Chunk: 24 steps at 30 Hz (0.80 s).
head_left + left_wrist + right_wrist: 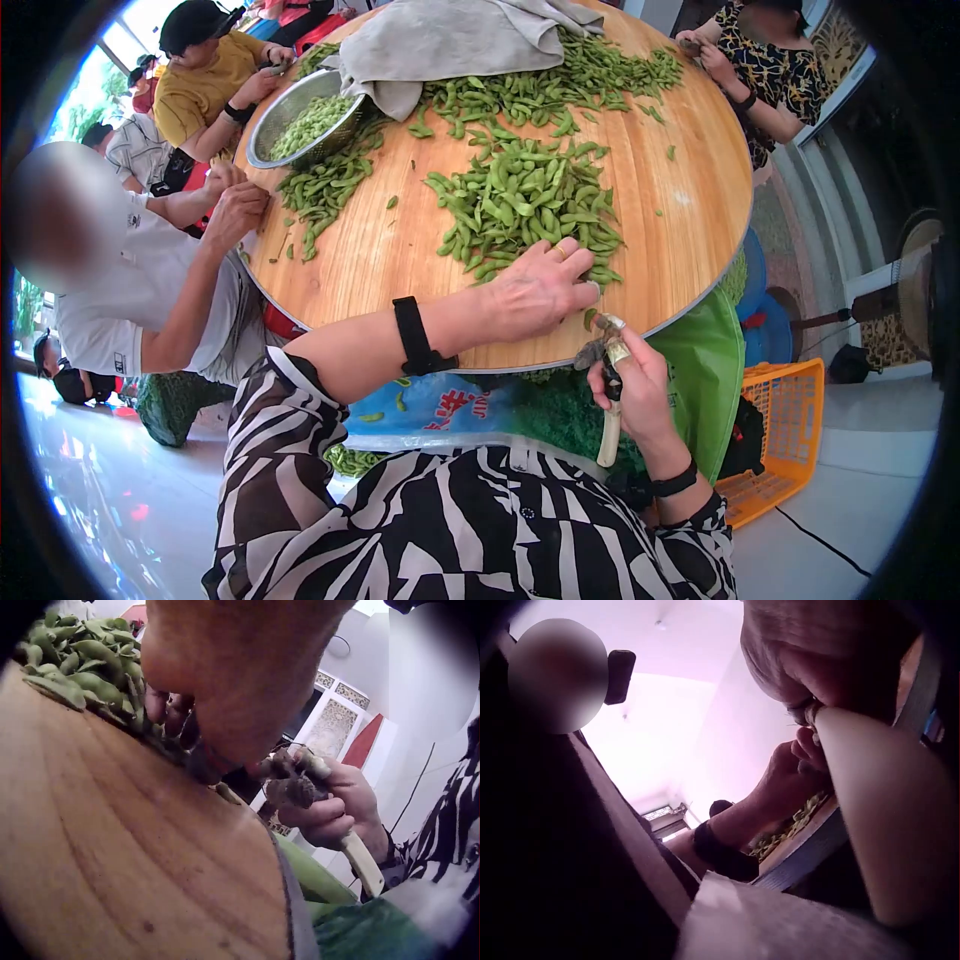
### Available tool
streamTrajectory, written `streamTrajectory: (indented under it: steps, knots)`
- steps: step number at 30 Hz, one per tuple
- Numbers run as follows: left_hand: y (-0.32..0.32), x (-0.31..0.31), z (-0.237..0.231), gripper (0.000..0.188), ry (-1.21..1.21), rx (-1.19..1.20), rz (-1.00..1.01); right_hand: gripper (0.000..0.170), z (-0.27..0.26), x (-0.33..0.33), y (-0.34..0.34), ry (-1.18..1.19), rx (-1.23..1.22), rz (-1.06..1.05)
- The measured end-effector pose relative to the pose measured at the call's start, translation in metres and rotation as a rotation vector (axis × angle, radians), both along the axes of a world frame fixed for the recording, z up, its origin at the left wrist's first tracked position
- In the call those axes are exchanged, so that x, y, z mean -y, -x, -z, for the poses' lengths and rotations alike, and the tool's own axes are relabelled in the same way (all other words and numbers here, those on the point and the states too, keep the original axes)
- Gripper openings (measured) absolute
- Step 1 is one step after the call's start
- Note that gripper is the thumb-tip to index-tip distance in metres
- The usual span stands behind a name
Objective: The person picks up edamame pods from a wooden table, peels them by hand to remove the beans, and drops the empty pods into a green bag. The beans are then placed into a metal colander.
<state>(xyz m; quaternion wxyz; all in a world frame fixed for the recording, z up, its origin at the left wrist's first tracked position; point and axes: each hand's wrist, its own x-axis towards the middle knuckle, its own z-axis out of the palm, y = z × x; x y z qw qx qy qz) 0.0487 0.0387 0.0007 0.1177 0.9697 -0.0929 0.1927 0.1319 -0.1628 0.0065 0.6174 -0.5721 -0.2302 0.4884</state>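
Observation:
My left hand (540,290) lies over the near edge of a heap of green soybean pods (525,195), its fingers bent down among them. In the left wrist view its fingertips (174,712) come right beside the heaped pods (97,667); whether they grip one I cannot tell. One small pod (590,318) shows between the two hands, by the table edge. My right hand (640,385) grips a tool with a long cream handle (609,438), held just off the rim. Dark grey wrapping (296,791) covers part of its fingertips. The tool's working end is mostly hidden.
The round wooden table (400,270) also bears a metal colander (340,135) of shelled beans, a grey cloth (440,55) and more pods (330,185). Other people sit round it. An orange crate (790,440) and green bag (705,360) stand below on the right.

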Motion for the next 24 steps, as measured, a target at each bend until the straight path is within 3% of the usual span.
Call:
streamTrajectory:
  steps: [5, 7, 8, 10, 12, 14, 19, 24]
  knots:
    - [0.011, 0.01, -0.006, 0.022, 0.079, -0.061, 0.0, 0.039, -0.002, -0.002, 0.0, -0.021, 0.025, 0.048]
    - [0.017, 0.014, -0.019, 0.023, 0.581, -0.244, -0.12, 0.039, -0.004, -0.003, 0.001, -0.025, 0.021, 0.077]
    - [0.019, 0.015, -0.018, 0.023, 0.582, -0.245, -0.118, 0.039, -0.007, -0.003, 0.002, -0.042, 0.002, 0.06]
    - [0.021, 0.016, -0.013, 0.023, 1.254, -0.253, -0.168, 0.039, -0.009, -0.005, 0.004, -0.056, -0.015, 0.038]
    - [0.024, 0.017, -0.014, 0.025, 1.386, -0.218, -0.117, 0.04, -0.008, -0.008, 0.007, -0.071, -0.074, -0.005]
    - [0.027, 0.022, -0.025, 0.022, 1.634, -0.241, -0.191, 0.041, -0.008, -0.009, 0.009, -0.067, -0.103, -0.024]
    - [0.034, 0.025, -0.021, 0.026, 1.72, -0.215, -0.214, 0.044, -0.015, -0.013, 0.016, -0.117, 0.009, -0.054]
    - [0.037, 0.029, -0.011, 0.029, 1.745, -0.126, -0.156, 0.046, -0.016, -0.014, 0.016, -0.134, -0.034, -0.081]
